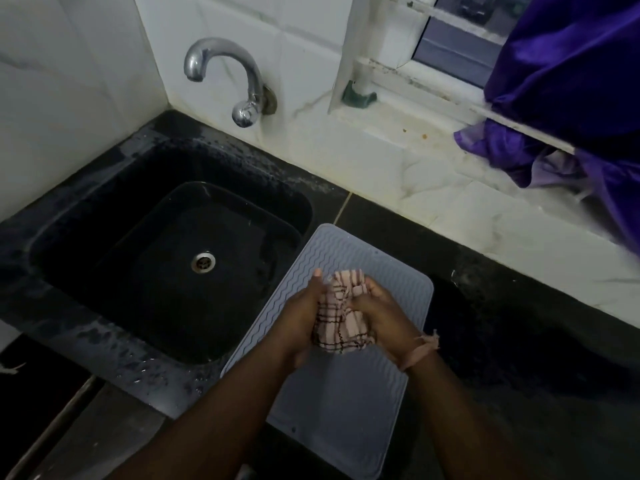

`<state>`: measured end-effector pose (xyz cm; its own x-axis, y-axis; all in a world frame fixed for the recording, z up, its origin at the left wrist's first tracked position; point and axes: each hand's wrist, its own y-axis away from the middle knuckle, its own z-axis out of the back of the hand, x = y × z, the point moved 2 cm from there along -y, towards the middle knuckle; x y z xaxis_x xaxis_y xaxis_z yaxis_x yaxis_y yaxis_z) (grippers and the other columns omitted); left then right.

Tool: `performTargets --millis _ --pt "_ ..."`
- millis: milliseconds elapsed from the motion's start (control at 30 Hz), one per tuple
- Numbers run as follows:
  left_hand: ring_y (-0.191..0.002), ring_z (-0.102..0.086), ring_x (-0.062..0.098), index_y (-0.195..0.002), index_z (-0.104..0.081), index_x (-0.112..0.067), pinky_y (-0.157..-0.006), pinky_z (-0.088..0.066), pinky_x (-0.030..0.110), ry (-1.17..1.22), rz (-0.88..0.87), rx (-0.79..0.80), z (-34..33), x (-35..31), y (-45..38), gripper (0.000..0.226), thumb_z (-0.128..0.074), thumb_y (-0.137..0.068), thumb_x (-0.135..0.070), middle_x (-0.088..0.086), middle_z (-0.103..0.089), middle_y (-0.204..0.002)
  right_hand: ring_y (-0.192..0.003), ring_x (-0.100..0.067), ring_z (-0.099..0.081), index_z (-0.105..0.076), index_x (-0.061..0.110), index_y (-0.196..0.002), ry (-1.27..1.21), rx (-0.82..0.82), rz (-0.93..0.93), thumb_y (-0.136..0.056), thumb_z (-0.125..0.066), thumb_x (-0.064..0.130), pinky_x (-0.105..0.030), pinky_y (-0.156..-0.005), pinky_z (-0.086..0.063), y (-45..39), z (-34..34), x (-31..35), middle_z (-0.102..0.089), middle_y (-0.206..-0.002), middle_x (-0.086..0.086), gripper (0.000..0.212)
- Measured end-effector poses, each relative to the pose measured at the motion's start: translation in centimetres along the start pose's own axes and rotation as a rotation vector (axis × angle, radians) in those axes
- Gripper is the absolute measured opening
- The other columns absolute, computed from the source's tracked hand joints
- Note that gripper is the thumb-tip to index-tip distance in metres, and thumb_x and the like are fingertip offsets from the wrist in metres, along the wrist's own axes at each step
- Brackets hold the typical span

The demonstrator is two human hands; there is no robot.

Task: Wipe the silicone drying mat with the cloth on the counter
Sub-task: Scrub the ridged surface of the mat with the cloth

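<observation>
A: Status on the mat?

B: Grey silicone drying mat [360, 382] lies flat on the black counter [519, 341], just right of the black sink [114, 258]. Its left edge sits at the sink's rim. Wavy ribs run across the surface.

A: Cloth?

B: Pink checked cloth [341, 318] is bunched up between the 2 hands, over the middle of the mat. Can't tell if it touches the mat or is lifted off it.

A: Hands?

B: Left hand [304, 317] is on the cloth's left side, fingers extended along it, thumb pressed into the fabric. Right hand [381, 313] is on the cloth's right side, fingers curled round the bundle. Both are holding it. A strip of the same pinkish fabric [420, 348] hangs at the right wrist.

A: Anything else in view?

B: Chrome tap [239, 81] on the tiled wall above the sink's back edge, spout curving left. Steel drain [203, 261] in the basin floor. Water drops on the sink surround. White marble-look ledge [433, 181] behind the counter, under a window. Purple curtain [568, 84] hangs at the upper right, its hem bunched on the ledge.
</observation>
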<state>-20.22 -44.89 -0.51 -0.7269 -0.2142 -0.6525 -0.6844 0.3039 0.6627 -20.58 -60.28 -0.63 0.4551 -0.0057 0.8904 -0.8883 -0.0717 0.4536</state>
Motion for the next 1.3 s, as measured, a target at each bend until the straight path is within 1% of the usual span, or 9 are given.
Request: performTargets --millis 100,167,233,367,467,600,800,1067,1300 --pt "-0.107 -0.073 0.028 -0.124 -0.07 -0.008 -0.1 -0.056 0.048 0.048 -0.023 -0.019 -2.0 -1.1 -0.3 0.041 -0.043 -0.109 -0.035 0.014 -0.077 -0.112 -0.132 -0.018 -0.05 -0.038 0.032 -0.151 0.541 -0.039 0.135 -0.097 -0.058 0.025 -0.042 -0.112 -0.048 -0.4 0.4 -1.3 -0.038 -0.144 0.005 0.058" --pt "-0.106 -0.074 0.026 -0.121 -0.07 -0.005 -0.097 -0.057 0.044 0.076 -0.065 0.003 -2.8 -1.5 -0.6 0.042 -0.042 -0.109 -0.035 0.014 -0.077 -0.112 -0.139 -0.011 -0.034 0.001 0.039 -0.161 0.6 -0.032 0.137 -0.086 -0.061 0.051 -0.035 -0.115 -0.041 -0.4 0.0 -1.7 -0.02 -0.147 0.019 0.098" --pt "-0.107 -0.074 0.024 -0.118 -0.071 -0.009 -0.097 -0.054 0.041 0.132 -0.062 0.068 -3.3 -2.1 -1.2 0.047 -0.041 -0.108 -0.044 0.012 -0.076 -0.114 -0.141 -0.004 -0.026 0.013 0.042 -0.159 0.615 -0.115 0.215 -0.084 -0.061 0.055 -0.032 -0.117 -0.033 -0.6 -0.3 -2.1 -0.015 -0.155 0.021 0.106" --pt "-0.11 -0.073 0.024 -0.123 -0.07 -0.016 -0.101 -0.053 0.046 0.069 -0.084 0.066 -3.2 -3.1 -3.1 0.053 -0.041 -0.104 -0.056 0.007 -0.076 -0.117 -0.144 0.012 -0.027 -0.004 0.037 -0.163 0.463 -0.187 0.257 -0.101 -0.061 0.026 -0.016 -0.117 -0.029 -2.5 1.2 -1.7 -0.021 -0.163 0.021 0.085" --pt "-0.108 -0.073 0.02 -0.119 -0.072 -0.023 -0.088 -0.06 0.033 -0.078 -0.269 -0.024 -2.4 -3.6 -5.4 0.038 -0.042 -0.108 -0.043 -0.001 -0.077 -0.112 -0.125 0.03 -0.036 -0.015 0.035 -0.157 0.45 -0.198 0.267 -0.102 -0.058 0.018 0.003 -0.099 -0.034 -4.7 2.3 -0.3 -0.035 -0.147 0.03 0.072" --pt "-0.106 -0.065 0.006 -0.122 -0.068 -0.026 -0.094 -0.054 0.028 -0.748 -0.565 -0.423 -0.2 -4.6 -10.9 0.023 -0.054 -0.105 -0.022 -0.006 -0.07 -0.116 -0.125 0.017 -0.042 -0.048 0.031 -0.129 0.523 -0.412 0.275 -0.096 -0.068 0.022 0.007 -0.094 -0.03 -8.0 2.9 0.9 -0.034 -0.152 0.005 0.039" --pt "-0.104 -0.053 0.025 -0.118 -0.071 -0.034 -0.086 -0.043 0.041 -1.315 -0.608 -0.736 1.4 -5.9 -17.1 0.029 -0.055 -0.095 -0.026 -0.001 -0.063 -0.118 -0.118 -0.02 -0.053 -0.061 0.016 -0.139 0.768 -0.465 0.376 -0.092 -0.066 0.008 -0.036 -0.108 -0.046 -12.4 2.8 1.9 -0.046 -0.128 -0.003 0.048" --pt "-0.099 -0.049 0.026 -0.107 -0.069 -0.032 -0.081 -0.037 0.041 -1.353 -0.607 -0.848 1.8 -4.5 -17.8 0.018 -0.063 -0.091 -0.037 0.0 -0.06 -0.117 -0.123 -0.033 -0.06 -0.067 0.008 -0.131 0.994 -0.282 0.464 -0.086 -0.06 0.001 -0.047 -0.108 -0.045 -18.2 -0.9 3.9 -0.066 -0.132 -0.012 0.047" --pt "-0.096 -0.048 0.031 -0.104 -0.07 -0.032 -0.082 -0.033 0.042 -1.366 -0.59 -0.917 1.7 -4.0 -18.5 0.015 -0.065 -0.09 -0.032 0.006 -0.059 -0.114 -0.108 -0.028 -0.06 -0.071 0.019 -0.118 1.207 -0.19 0.371 -0.092 -0.058 0.029 -0.042 -0.093 -0.046 -18.7 1.1 4.1 -0.071 -0.118 -0.003 0.03"
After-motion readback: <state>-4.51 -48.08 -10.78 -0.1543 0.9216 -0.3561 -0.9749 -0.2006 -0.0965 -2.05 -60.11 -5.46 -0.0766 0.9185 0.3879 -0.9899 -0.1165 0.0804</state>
